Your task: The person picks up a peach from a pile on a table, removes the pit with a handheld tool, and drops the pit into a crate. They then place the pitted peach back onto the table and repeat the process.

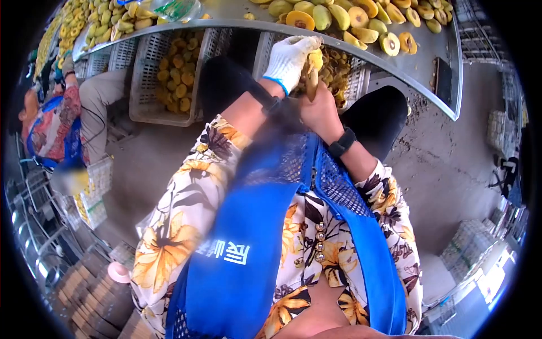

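My left hand [291, 61], in a white glove with a blue cuff, is closed around a yellow peach piece [317, 60] near the table edge. My bare right hand [321, 112] grips a slim tan tool [311, 85], pointing up at the peach. Its working end is hidden at the fruit, so its exact kind does not show. Below and beyond both hands, peach scraps [337, 70] fill a white crate. Halved peaches [389, 43], some with brown stones showing, lie on the metal table [420, 76] ahead.
Another white crate [164, 117] with peach halves [179, 79] stands left under the table. A clear plastic bag [178, 9] and more peaches lie on the tabletop. A co-worker [53, 130] sits at far left. Dark debris is scattered on the floor [432, 147] at right.
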The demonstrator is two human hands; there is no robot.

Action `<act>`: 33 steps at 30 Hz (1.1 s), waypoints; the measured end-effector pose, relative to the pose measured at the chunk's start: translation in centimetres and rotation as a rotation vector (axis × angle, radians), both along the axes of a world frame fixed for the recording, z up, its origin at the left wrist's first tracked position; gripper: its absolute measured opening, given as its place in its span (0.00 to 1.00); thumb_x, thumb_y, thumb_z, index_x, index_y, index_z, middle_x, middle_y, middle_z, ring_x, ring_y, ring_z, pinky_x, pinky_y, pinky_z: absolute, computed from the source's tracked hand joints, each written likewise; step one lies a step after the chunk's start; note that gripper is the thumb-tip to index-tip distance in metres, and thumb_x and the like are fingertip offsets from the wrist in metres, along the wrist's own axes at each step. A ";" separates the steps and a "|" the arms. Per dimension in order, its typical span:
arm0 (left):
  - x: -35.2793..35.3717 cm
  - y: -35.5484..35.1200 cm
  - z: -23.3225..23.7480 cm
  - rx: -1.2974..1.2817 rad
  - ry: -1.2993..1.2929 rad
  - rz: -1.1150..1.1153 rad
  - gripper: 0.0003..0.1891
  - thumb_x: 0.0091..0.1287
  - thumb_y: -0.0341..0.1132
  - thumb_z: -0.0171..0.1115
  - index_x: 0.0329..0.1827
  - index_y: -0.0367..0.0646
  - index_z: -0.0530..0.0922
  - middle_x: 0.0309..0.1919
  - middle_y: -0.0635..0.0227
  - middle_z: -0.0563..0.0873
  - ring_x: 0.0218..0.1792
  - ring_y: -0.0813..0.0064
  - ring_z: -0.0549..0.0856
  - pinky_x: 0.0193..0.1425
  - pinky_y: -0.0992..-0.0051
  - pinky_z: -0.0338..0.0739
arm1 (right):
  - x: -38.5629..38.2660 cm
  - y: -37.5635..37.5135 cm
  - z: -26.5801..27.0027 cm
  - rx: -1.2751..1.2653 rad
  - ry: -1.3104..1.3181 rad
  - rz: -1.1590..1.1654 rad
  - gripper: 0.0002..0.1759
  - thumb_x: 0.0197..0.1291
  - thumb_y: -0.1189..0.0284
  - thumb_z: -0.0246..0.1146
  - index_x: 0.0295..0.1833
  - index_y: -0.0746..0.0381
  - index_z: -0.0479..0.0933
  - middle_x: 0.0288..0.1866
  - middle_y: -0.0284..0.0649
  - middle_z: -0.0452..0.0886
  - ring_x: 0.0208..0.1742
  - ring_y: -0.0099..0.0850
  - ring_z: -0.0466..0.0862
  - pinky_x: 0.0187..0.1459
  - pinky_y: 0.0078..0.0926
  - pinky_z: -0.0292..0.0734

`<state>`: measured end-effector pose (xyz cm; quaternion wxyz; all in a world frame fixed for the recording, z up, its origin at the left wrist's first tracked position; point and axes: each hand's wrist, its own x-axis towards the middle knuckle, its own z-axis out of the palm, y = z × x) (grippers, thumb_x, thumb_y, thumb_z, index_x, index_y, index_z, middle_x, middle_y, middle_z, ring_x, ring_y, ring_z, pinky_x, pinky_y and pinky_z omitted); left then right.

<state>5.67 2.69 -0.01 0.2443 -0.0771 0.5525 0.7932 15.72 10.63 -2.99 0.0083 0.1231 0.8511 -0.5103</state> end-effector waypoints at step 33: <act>-0.8 -0.8 -3.4 0.248 -0.027 0.031 0.14 0.63 0.43 0.61 0.39 0.38 0.78 0.29 0.67 0.82 0.27 0.77 0.80 0.26 0.78 0.74 | 0.3 -0.3 0.8 0.272 0.087 0.081 0.14 0.54 0.74 0.56 0.43 0.73 0.67 0.25 0.60 0.77 0.28 0.54 0.80 0.30 0.45 0.75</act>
